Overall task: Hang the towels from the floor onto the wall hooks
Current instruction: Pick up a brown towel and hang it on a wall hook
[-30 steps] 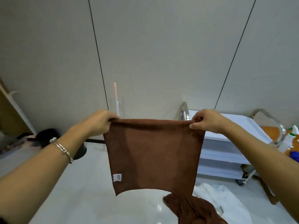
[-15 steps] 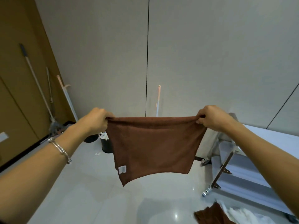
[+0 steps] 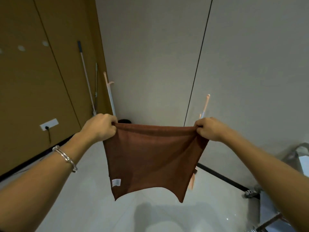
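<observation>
I see the left hand (image 3: 100, 128) and right hand (image 3: 209, 129) each gripping a top corner of the square brown cloth towel (image 3: 150, 158) — spread taut above the glossy floor (image 3: 80, 206).

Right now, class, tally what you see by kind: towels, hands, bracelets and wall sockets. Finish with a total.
Towels: 1, the brown towel
Hands: 2, left hand and right hand
Bracelets: 1, silver bracelet
Wall sockets: 1, white wall socket
Total: 5
</observation>
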`<state>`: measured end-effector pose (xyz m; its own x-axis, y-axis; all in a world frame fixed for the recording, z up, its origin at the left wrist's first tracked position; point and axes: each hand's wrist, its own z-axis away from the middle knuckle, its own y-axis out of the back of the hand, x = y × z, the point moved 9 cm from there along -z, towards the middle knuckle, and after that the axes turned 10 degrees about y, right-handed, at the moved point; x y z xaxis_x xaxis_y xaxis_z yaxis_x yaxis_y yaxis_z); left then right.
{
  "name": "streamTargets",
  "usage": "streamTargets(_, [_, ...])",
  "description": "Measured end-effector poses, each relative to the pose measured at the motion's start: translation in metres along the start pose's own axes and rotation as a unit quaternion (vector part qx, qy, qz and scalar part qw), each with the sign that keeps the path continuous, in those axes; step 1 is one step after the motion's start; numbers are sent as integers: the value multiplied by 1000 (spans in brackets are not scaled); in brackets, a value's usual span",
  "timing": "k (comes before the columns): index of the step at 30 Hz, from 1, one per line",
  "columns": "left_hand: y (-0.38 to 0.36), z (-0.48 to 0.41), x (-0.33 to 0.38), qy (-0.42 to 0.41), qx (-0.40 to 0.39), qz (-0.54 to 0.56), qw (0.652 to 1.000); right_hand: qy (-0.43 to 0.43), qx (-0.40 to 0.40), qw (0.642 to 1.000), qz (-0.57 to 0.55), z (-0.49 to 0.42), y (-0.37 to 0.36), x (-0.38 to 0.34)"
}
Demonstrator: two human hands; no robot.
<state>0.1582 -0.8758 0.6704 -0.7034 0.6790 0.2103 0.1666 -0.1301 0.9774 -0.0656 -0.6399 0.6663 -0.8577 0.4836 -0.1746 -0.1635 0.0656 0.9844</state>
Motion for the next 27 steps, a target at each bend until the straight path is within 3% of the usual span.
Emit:
streamTargets(5, [2, -36, -22, 27, -20, -8, 999, 50, -14, 999, -9, -82, -6, -11])
streamTargets(16, [26, -83, -98, 179, 47, 54, 981, 186, -14, 978, -89, -228, -3, -64])
streamTargets(21, [41, -78, -132, 215, 83, 41, 972, 251, -34, 954, -159, -265, -12, -110])
streamTargets(27, [44, -73, -192, 268, 63, 66, 959, 345, -83, 917, -182, -299, -30, -187])
